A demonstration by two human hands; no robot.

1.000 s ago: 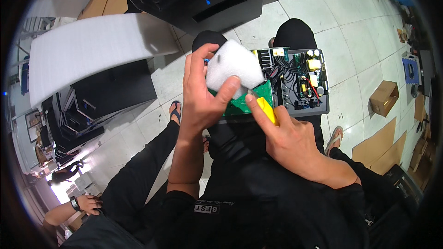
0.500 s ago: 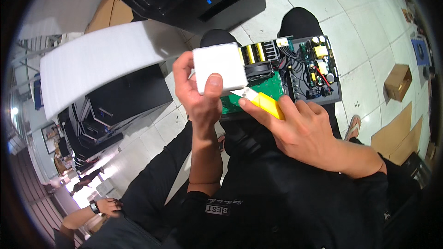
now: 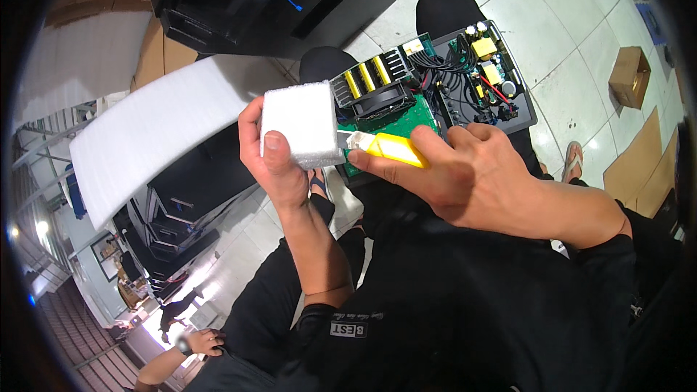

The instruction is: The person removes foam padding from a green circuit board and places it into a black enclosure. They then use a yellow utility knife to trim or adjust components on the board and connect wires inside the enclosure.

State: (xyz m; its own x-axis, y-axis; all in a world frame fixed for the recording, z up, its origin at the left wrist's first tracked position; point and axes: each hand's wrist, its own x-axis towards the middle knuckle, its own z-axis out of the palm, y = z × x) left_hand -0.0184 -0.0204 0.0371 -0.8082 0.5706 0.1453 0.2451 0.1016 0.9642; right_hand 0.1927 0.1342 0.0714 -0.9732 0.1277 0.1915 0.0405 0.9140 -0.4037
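Observation:
My left hand (image 3: 279, 167) grips a white foam block (image 3: 299, 120), the thumb pressed on its near face. In my right hand (image 3: 465, 174) is a yellow utility knife (image 3: 396, 148), pointed left with its blade end at the block's right side. I cannot tell how far the blade goes into the foam. Beneath both hands an opened electronics unit (image 3: 519, 112) lies across my lap. It shows a green circuit board (image 3: 415, 117), a black fan (image 3: 377, 101), yellow-wrapped components and bundled black wires.
A large black cabinet (image 3: 268, 11) with loose blue wires stands ahead. To the left, a white foam sheet (image 3: 160, 127) lies over more black cabinets. Another person's hand (image 3: 205, 341) is at lower left. A cardboard box (image 3: 629, 78) and flat cardboard (image 3: 635, 160) lie right.
In the picture, the foam block and my left hand have shifted left, with the knife following. The block is turned and shows more of its side. The electronics unit appears more tilted.

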